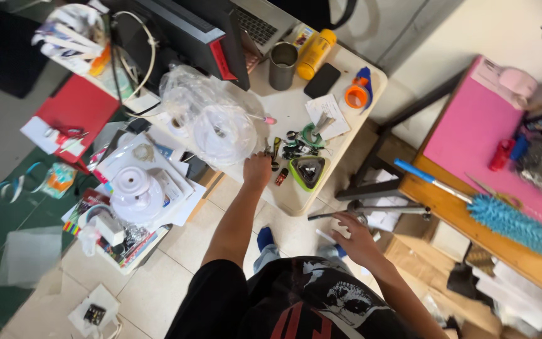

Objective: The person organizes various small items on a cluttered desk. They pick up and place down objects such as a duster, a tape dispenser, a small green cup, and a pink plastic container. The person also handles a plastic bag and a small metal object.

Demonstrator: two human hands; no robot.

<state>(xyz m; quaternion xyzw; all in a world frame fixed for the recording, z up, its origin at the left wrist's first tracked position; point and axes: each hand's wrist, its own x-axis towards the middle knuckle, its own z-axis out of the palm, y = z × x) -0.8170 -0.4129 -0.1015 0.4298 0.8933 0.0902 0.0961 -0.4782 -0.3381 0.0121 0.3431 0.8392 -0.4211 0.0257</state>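
My left hand (257, 171) reaches forward to the near edge of a small white table (293, 194). Its fingers are curled under, right beside a clear plastic bag holding a white disc (224, 133) and some small dark parts (275, 152). What the fingers hold, if anything, is hidden. My right hand (354, 237) hovers lower with fingers apart and nothing in it, just below a grey metal bar (371, 210) of a frame. A green triangular dish (308, 172) sits on the table to the right of my left hand.
On the table stand a metal cup (282, 64), a yellow bottle (316, 53), a black phone (322, 80) and an orange and blue tape holder (359, 93). A pink-topped wooden table (478, 125) with a blue duster (515, 223) is at the right. Papers and a white round object (136, 188) pile up at the left.
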